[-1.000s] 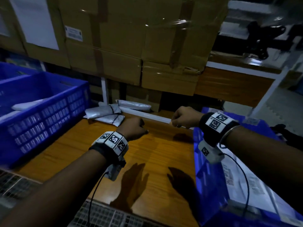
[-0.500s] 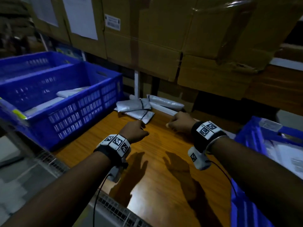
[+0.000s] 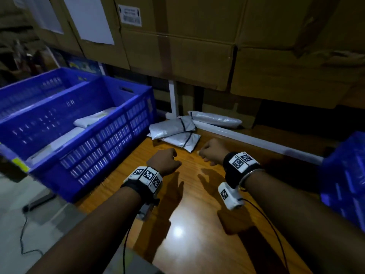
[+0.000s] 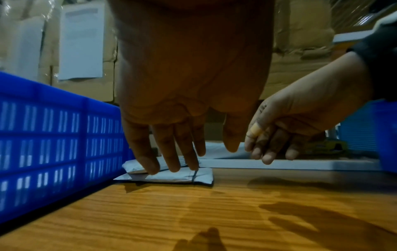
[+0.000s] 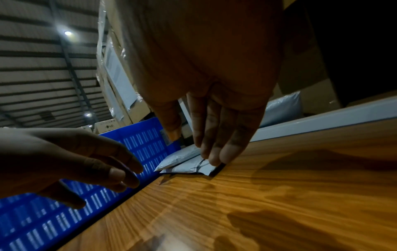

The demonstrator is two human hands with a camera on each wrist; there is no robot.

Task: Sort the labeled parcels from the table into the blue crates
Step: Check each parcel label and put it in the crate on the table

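Two grey poly parcels lie stacked at the back of the wooden table, beside the left blue crate. A third parcel lies behind the white rail. My left hand and right hand hover side by side just short of the stack, holding nothing. In the left wrist view the left hand's fingers hang down nearly straight in front of the parcels. The right wrist view shows the right hand's fingers hanging the same way over the parcels. White parcels lie in the left crate.
A second blue crate stands at the table's right edge, and another behind the left one. Stacked cardboard boxes overhang the back. A white rail runs along the table's far edge. A cable lies on the floor at the left.
The view has swung left, away from the right crate. Both hands have moved left and forward, closer to the stacked parcels.
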